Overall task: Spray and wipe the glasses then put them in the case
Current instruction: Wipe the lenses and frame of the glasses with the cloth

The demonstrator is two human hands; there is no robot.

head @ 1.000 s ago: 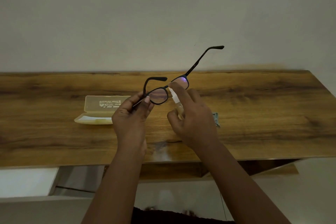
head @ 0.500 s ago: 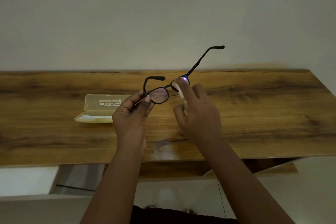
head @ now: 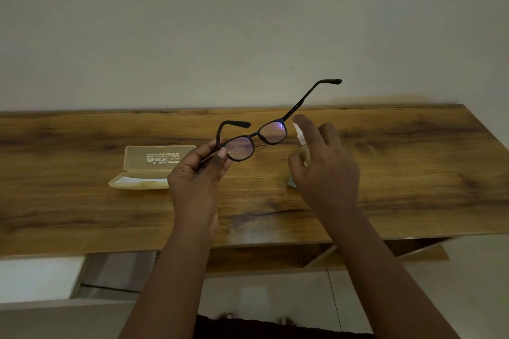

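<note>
My left hand (head: pixel 196 173) pinches the black-framed glasses (head: pixel 257 137) by the left lens rim and holds them above the wooden table (head: pixel 413 173), temples open. The left lens shows droplets or smears. My right hand (head: pixel 326 165) holds a small white spray bottle (head: pixel 299 135) just right of the right lens, with the index finger raised near its top. The bottle is mostly hidden by the palm. The pale yellow translucent case (head: pixel 154 166) lies open on the table behind my left hand.
A small corner of something pale (head: pixel 291 183), perhaps a cloth, peeks out on the table beneath my right hand. The table's front edge runs just under my wrists, with open shelf space below. A plain wall stands behind the table.
My right hand with the spray bottle has moved right, from in front of the right lens to beside it. The glasses have stayed almost still in my left hand.
</note>
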